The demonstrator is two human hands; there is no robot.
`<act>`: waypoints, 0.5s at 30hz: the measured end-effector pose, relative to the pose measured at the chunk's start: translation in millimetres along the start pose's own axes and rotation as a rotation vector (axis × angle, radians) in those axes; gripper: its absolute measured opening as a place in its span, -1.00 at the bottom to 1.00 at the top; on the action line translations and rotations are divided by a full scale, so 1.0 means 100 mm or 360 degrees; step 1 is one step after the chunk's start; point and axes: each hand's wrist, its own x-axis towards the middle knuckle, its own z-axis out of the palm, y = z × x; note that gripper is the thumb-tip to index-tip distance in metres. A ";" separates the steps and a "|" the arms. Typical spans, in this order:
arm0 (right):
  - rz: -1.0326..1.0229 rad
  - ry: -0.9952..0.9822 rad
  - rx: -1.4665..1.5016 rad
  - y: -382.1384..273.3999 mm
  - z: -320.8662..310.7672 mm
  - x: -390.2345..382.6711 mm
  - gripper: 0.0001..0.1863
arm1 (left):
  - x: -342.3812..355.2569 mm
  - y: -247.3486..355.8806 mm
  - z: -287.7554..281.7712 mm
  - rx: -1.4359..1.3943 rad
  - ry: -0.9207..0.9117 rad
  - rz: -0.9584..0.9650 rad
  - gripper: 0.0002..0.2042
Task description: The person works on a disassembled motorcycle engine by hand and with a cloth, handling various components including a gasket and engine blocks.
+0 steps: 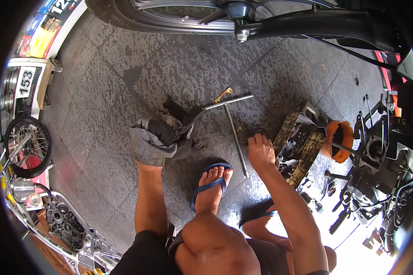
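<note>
A grimy grey rag [147,142] covers my left hand; the wrist comes out below it, and the fingers are hidden in the cloth. My right hand [261,152] is low over the floor with its fingers curled; whatever may be in them is hidden. Between my hands lies a silver T-handle wrench [236,137], its shaft just left of my right hand. A gold-coloured lever-like part [223,95] rests by its crossbar. Close to my right hand on the other side stands a dirty, open-topped metal box [287,130] with loose parts inside.
Overhead is a motorcycle wheel [170,20] with a black fork leg [307,25]. An orange ring-shaped container [339,153] and engine parts [376,160] stand at right. A small spoked wheel [27,146] and an engine casing [64,222] are at left. My sandalled foot [209,188] is between my arms.
</note>
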 end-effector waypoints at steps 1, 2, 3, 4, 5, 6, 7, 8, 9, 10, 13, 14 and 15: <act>-0.0002 0.0002 0.0006 -0.01 0.00 0.02 -0.90 | 0.01 0.05 0.04 -0.0284 0.0048 -0.0163 -0.58; 0.0004 -0.0033 -0.0038 -0.02 0.00 0.03 -0.89 | 0.01 0.09 0.08 0.0286 0.0001 0.0073 -0.55; 0.0012 -0.0067 -0.0082 -0.02 -0.01 0.05 -0.86 | -0.02 0.15 0.13 0.0737 -0.0142 0.0302 -0.56; 0.0022 -0.0063 -0.0090 0.02 -0.01 0.06 -0.86 | -0.04 0.30 0.30 0.1151 -0.0231 0.0572 -0.58; 0.0005 -0.0118 -0.0145 0.07 -0.01 0.07 -0.84 | -0.08 0.40 0.48 0.1134 -0.0241 0.0579 -0.58; -0.0012 -0.0175 -0.0197 0.11 0.00 0.08 -0.82 | -0.12 0.46 0.62 0.1019 -0.0379 0.0459 -0.61; -0.0015 -0.0160 -0.0198 0.10 -0.03 0.10 -0.82 | -0.08 0.43 0.61 0.1169 -0.0498 0.0806 -0.57; -0.0054 -0.0128 -0.0166 0.09 -0.07 0.12 -0.86 | -0.06 0.39 0.60 0.1314 -0.0582 0.1190 -0.52; -0.0096 -0.0098 -0.0138 0.08 -0.10 0.15 -0.87 | -0.03 0.35 0.60 0.1417 -0.0625 0.1568 -0.47; -0.0104 -0.0087 -0.0145 0.06 -0.18 0.18 -0.87 | -0.13 0.29 0.69 0.1523 -0.0668 0.1059 -0.69; 0.0345 -0.0512 0.0527 -0.09 -0.46 0.27 -0.86 | -0.30 -0.46 0.68 0.0888 -0.0739 0.0107 -0.83; 0.0426 -0.0453 0.1279 -0.10 -0.48 0.30 -0.83 | -0.40 -0.58 0.74 0.0216 -0.0562 -0.0251 -0.80; 0.0522 -0.0374 0.2018 -0.06 -0.51 0.29 -0.80 | -0.56 -0.43 1.00 -0.0398 -0.0490 -0.0679 -0.81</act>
